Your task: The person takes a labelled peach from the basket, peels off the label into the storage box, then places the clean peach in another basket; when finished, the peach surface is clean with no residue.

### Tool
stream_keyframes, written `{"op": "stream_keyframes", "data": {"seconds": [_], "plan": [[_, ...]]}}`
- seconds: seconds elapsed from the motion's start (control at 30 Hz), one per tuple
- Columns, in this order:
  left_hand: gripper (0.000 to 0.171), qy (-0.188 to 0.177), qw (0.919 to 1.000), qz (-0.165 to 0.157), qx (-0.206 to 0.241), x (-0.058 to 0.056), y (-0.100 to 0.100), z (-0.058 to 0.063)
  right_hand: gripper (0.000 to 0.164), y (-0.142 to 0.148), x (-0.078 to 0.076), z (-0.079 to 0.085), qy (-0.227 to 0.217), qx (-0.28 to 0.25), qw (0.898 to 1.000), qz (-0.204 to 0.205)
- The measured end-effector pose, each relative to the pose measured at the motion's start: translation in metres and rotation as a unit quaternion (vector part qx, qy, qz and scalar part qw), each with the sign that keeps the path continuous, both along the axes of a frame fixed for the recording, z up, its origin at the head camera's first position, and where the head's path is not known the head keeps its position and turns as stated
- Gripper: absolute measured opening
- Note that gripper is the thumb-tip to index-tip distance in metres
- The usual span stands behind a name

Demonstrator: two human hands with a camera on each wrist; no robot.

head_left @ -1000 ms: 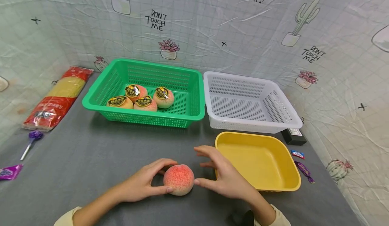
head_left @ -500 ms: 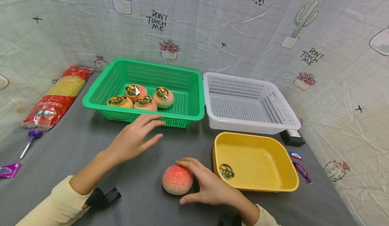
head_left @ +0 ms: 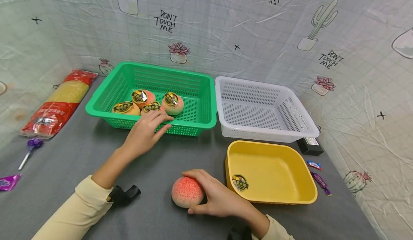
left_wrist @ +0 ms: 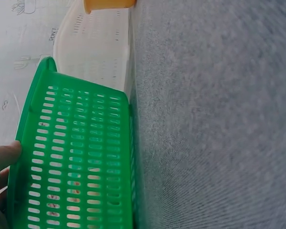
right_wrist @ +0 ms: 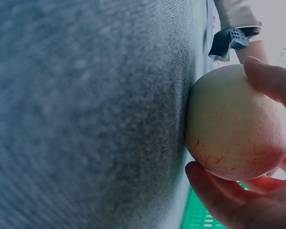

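My right hand [head_left: 217, 196] curls round a pink-and-cream peach [head_left: 187, 192] on the grey table; the right wrist view shows thumb and fingers against this peach [right_wrist: 233, 121]. My left hand [head_left: 144, 132] is at the front rim of the green basket [head_left: 190, 128]. Its thumb lies outside the rim and its fingers reach over it, as the left wrist view of the basket [left_wrist: 76, 152] also shows. Several labelled peaches [head_left: 173, 104] lie in the green basket. A round black-and-gold sticker [head_left: 240, 182] sits inside the yellow basin [head_left: 271, 145].
A white basket [head_left: 267, 134] stands right of the green one, behind the yellow basin. A black box [head_left: 310, 147] and small candies [head_left: 321, 182] lie at right. At left are a red-and-yellow packet [head_left: 61, 104], a lollipop [head_left: 32, 148] and a purple candy [head_left: 9, 182].
My left hand has left the peach and moved up to the green basket's rim. My right hand has come round the peach. The sticker now shows in the yellow basin.
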State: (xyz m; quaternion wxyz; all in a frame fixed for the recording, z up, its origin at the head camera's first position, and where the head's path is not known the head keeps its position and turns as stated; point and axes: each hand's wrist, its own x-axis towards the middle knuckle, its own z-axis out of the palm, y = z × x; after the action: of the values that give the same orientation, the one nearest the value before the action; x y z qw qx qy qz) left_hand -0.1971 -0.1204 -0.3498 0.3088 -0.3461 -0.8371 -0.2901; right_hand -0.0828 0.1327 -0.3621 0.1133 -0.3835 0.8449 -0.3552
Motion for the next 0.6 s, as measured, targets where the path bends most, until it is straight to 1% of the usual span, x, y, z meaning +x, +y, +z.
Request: {"op": "stream_keyframes", "data": {"seconds": [0.1,0.23,0.33,0.37,0.47,0.6], "plan": [[0.022,-0.011,0.9999,-0.002,0.012,0.000,0.000,-0.001,0.076,-0.001,-0.001,0.000,-0.001,-0.003,1.000,-0.004],[0.021,-0.020,0.9997,-0.001,0.014,0.000,0.001,-0.001,0.074,-0.002,-0.001,0.001,-0.006,-0.009,1.000,-0.016],[0.020,-0.025,0.9996,0.003,0.013,0.000,0.001,-0.001,0.072,0.000,0.000,0.005,-0.015,-0.016,1.000,-0.023],[0.019,-0.027,0.9996,0.003,0.012,0.000,0.001,-0.001,0.071,0.001,0.001,0.007,-0.015,-0.018,0.999,-0.023],[0.020,-0.029,0.9995,0.003,0.013,0.000,0.001,0.000,0.069,0.006,0.003,0.020,0.007,-0.027,0.999,-0.022],[0.020,-0.032,0.9994,0.004,0.015,0.000,0.001,0.000,0.071,0.018,0.003,0.047,0.056,-0.050,0.997,-0.031]]}}
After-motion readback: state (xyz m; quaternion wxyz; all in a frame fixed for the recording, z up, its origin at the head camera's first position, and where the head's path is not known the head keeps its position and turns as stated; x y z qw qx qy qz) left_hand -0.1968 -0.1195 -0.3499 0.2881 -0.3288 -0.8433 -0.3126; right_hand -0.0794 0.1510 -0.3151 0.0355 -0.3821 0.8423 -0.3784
